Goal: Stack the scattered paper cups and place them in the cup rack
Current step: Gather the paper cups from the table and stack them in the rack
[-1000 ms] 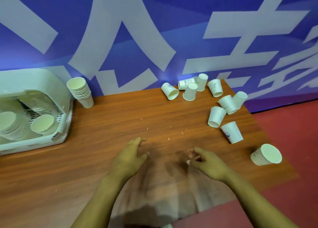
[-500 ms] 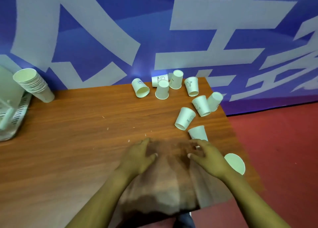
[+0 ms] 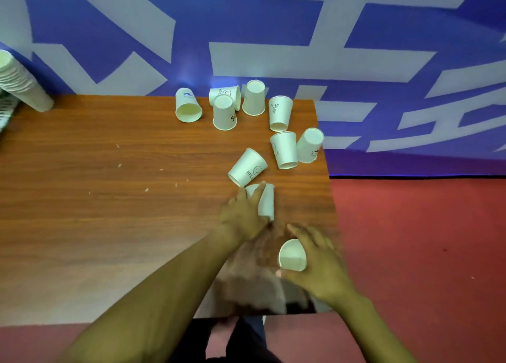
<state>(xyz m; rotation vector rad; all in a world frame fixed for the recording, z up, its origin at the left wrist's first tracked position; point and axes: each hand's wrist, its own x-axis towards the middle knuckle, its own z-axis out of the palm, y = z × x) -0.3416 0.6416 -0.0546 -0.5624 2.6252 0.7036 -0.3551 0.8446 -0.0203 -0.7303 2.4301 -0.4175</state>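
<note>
My right hand is curled round a white paper cup at the near right corner of the brown wood-grain table; the cup lies with its open mouth turned toward me, my thumb under its rim and my fingers wrapped over the far side. My left hand is laid on a second white paper cup, just beyond the first one on the table, with my fingers spread along its side and its base pointing away from me; I cannot tell whether the thumb has closed round it.

Farther back on the table, beyond that second cup, the rest of the scattered white paper cups lie loose. One printed cup lying on its side is just beyond my left fingertips. Two more stand mouth-down side by side against the table's right edge. Behind them another cup stands mouth-down, and at the table's back edge there is a cluster of four, some upended and some tipped over.

At the table's far left corner a tall leaning stack of nested white paper cups rests against the blue wall banner with large white characters. To the right of the table is red floor.
</note>
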